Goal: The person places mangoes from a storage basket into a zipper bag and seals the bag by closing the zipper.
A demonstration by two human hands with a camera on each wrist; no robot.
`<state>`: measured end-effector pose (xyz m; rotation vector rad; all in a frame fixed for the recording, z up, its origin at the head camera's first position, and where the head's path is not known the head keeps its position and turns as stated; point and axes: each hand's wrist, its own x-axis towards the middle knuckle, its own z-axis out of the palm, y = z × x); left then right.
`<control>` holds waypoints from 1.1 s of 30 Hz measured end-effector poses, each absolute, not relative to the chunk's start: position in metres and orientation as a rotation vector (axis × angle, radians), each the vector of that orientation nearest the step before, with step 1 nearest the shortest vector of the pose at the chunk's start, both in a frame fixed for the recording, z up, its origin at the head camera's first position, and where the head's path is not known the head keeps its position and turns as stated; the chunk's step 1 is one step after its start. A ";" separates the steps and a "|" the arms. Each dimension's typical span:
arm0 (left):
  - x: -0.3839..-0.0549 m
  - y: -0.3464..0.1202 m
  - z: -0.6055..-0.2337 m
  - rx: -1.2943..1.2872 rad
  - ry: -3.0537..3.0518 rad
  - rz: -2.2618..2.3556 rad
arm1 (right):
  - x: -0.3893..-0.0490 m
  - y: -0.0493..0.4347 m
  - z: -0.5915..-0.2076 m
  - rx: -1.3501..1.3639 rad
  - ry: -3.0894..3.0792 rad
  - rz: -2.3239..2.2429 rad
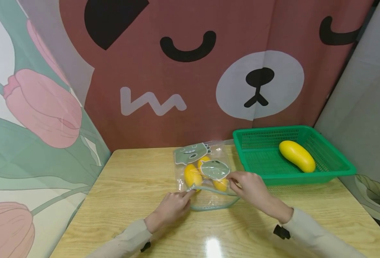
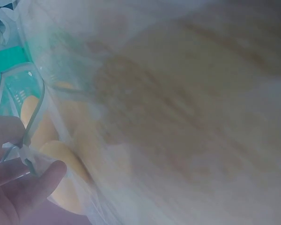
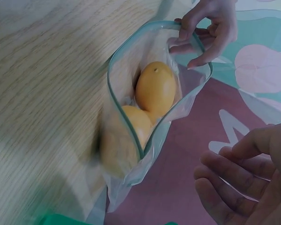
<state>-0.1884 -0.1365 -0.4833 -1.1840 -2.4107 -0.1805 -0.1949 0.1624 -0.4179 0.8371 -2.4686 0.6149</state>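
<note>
A clear zip bag (image 1: 213, 207) with green cartoon prints lies on the table, its green-edged mouth spread toward me. Inside are several yellow mangoes (image 1: 192, 175); the right wrist view looks through the mouth onto one mango (image 3: 155, 89) with its stem end up. My left hand (image 1: 173, 206) pinches the left side of the rim between thumb and fingers, as the left wrist view also shows. Beside the bag's right edge is my right hand (image 1: 251, 188). In the right wrist view its fingers are loosely bent, with a gap between them and the bag.
At the back right stands a green plastic basket (image 1: 299, 179) holding one long yellow mango (image 1: 297, 156). A curtain (image 1: 196, 79) printed with a bear hangs just behind the wooden table (image 1: 138, 172). Floral cloth hangs at the left.
</note>
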 end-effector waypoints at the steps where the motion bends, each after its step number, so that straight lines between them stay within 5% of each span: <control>1: -0.188 -0.136 -0.483 -1.184 -2.408 -0.179 | -0.196 0.163 -0.418 0.833 -2.463 0.611; 33: -0.187 -0.136 -0.482 -1.165 -2.463 -0.195 | -0.217 0.193 -0.421 0.742 -2.364 0.612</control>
